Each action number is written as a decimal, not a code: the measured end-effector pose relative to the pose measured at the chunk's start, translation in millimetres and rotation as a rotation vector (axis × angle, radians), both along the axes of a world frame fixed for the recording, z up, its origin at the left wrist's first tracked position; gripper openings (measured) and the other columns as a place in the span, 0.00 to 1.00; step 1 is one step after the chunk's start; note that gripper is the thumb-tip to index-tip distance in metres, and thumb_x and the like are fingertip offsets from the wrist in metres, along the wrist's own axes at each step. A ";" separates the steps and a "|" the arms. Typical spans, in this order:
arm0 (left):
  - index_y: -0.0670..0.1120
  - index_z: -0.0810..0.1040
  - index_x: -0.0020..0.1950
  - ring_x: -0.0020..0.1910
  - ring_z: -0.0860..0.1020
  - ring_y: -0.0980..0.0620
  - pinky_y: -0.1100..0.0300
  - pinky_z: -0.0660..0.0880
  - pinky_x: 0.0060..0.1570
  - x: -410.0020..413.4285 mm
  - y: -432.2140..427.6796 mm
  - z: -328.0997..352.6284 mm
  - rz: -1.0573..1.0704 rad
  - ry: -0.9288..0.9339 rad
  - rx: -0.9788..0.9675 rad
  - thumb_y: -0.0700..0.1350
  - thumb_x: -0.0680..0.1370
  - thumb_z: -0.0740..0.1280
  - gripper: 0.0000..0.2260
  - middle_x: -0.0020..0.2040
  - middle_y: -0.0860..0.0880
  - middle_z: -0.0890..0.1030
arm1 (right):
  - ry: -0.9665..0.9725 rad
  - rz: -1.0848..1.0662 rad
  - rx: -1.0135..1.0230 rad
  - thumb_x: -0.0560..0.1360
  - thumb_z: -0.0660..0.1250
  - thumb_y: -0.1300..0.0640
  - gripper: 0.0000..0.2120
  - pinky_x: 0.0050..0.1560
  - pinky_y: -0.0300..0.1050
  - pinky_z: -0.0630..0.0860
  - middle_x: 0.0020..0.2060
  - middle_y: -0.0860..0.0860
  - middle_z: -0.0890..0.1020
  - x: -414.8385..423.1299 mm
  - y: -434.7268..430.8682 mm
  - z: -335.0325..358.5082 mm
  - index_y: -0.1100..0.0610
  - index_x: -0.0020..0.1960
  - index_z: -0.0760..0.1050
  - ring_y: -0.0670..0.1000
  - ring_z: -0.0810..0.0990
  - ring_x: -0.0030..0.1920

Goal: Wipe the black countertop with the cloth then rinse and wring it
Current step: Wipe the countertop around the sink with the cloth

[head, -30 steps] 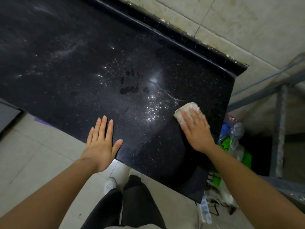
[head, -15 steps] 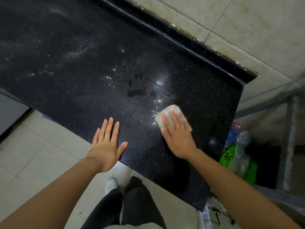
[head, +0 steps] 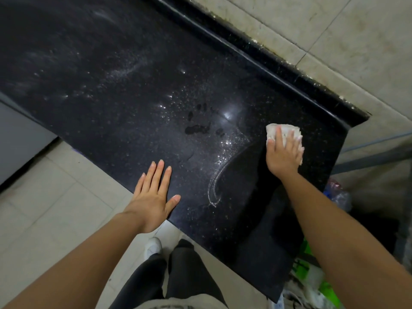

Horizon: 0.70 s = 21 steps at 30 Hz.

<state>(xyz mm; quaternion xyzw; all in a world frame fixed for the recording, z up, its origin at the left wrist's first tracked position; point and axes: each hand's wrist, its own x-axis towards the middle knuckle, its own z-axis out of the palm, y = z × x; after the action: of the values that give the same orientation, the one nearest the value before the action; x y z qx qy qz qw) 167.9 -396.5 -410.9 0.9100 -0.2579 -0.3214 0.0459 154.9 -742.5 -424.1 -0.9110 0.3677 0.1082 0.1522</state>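
Cloth (head: 288, 130) farther right than before, beneath flat right hand (head: 282, 158); left hand (head: 153, 197) spread flat

Bench (head: 111, 85): black polished stone, fine pale speckle, glossy; light glare right of centre. Droplets beading mid frame. Lower right: darker, smooth, droplet-free patch with wet edge line. Upper left: dull whitish dusty streaks.
Cloth (head: 286, 128) under right hand (head: 282, 157): off-white fabric, coarse, nubbly, matt.
Wall tiles (head: 334, 30), upper right: beige, matt, stained.
Floor tiles (head: 44, 208), lower left: pale, smooth, faint sheen.
Bags (head: 316, 284), lower right: thin crinkled plastic, clear and green, shiny.
Trousers (head: 178, 275): dark matt fabric.
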 end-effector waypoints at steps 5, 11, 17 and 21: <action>0.49 0.24 0.69 0.67 0.21 0.49 0.55 0.28 0.67 -0.2 0.7 -0.3 -0.003 -0.002 -0.019 0.67 0.71 0.29 0.35 0.70 0.50 0.22 | -0.028 0.244 -0.101 0.81 0.40 0.45 0.26 0.74 0.57 0.37 0.78 0.57 0.48 17.2 57.1 -11.1 0.48 0.79 0.45 0.58 0.41 0.77; 0.49 0.23 0.69 0.65 0.20 0.52 0.56 0.27 0.65 -1.0 0.1 -0.9 -0.009 -0.014 -0.012 0.68 0.66 0.26 0.37 0.67 0.51 0.21 | -0.064 0.745 0.004 0.78 0.35 0.43 0.29 0.73 0.49 0.31 0.78 0.54 0.46 -7.5 141.0 -2.0 0.46 0.78 0.44 0.55 0.39 0.77; 0.49 0.24 0.69 0.67 0.22 0.51 0.55 0.28 0.67 -2.1 -1.6 -0.2 0.000 -0.033 0.018 0.66 0.72 0.31 0.34 0.70 0.49 0.24 | 0.008 0.917 -0.046 0.77 0.35 0.41 0.29 0.76 0.54 0.38 0.78 0.50 0.47 -17.3 72.7 -1.2 0.43 0.77 0.43 0.52 0.41 0.77; 0.49 0.26 0.70 0.68 0.23 0.49 0.55 0.28 0.68 -1.4 -1.9 -1.4 0.015 -0.029 0.001 0.64 0.77 0.38 0.32 0.71 0.49 0.24 | 0.015 0.342 -0.103 0.77 0.30 0.37 0.32 0.75 0.55 0.40 0.78 0.51 0.47 -45.4 18.3 -2.8 0.45 0.78 0.47 0.55 0.40 0.77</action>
<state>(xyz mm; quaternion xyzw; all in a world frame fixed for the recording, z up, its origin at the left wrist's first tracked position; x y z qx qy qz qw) 166.4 -398.4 -412.2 0.9165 -0.2516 -0.3078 0.0441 109.5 -724.3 -426.9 -0.9660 0.2135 0.1202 0.0822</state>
